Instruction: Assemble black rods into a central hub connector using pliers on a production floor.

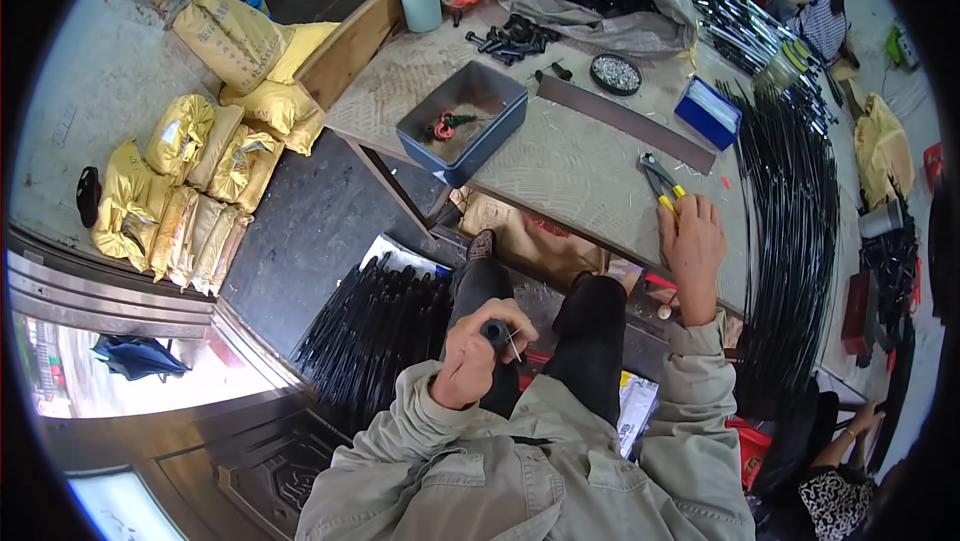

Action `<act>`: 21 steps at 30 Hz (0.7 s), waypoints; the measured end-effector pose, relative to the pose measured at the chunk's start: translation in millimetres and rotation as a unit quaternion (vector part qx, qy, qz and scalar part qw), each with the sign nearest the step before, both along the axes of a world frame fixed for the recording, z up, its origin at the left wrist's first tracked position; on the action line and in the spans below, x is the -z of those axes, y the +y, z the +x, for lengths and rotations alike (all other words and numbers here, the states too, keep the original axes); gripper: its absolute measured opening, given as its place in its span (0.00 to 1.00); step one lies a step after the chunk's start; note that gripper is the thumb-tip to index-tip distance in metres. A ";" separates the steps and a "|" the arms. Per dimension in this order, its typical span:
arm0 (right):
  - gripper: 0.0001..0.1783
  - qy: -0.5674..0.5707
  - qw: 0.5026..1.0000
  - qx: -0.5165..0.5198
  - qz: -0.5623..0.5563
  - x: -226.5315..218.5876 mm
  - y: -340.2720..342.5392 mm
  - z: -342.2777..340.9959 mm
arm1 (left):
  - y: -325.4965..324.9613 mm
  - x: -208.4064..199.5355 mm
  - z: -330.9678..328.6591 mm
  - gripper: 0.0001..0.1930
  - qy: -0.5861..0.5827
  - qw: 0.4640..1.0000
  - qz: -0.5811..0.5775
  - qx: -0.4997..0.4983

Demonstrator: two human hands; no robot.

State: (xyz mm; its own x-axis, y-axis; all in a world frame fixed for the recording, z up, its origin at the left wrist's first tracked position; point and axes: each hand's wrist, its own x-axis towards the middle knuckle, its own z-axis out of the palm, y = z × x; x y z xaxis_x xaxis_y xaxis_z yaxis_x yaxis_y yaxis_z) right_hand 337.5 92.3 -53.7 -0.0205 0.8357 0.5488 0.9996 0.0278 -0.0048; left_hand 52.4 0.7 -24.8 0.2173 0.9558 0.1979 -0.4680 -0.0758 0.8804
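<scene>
In front of my lap, my left hand is closed around a black cylindrical handle with a dark hole in its upward end. A thin pale wire sticks out beside its fingers. My right hand rests palm down at the near right of the table, fingers bent over the handle ends of yellow-handled pliers. The pliers lie on the tabletop, their metal jaws pointing away from me. My fingers hide the ends of the handles, so the grip shows only in part.
The worktable carries a grey bin, a flat metal bar, a blue box and a dish of small metal parts. Long black rods lie at right; more black rods stand left of my legs. Yellow sacks line the wall.
</scene>
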 end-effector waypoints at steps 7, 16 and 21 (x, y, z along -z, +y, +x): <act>0.09 0.416 0.909 -0.029 -0.008 -14.3 -14.1 -1.9 | 6.1 -2.3 -7.5 0.31 0.041 0.997 0.056 0.020; 0.08 -0.133 0.960 -0.246 -0.014 -100.3 -80.4 -93.2 | 0.6 7.9 -12.8 0.28 0.042 0.997 0.058 0.008; 0.11 -0.304 0.899 -0.264 0.174 -103.7 -76.8 -95.7 | -4.2 0.2 -9.4 0.32 0.115 0.990 0.054 -0.062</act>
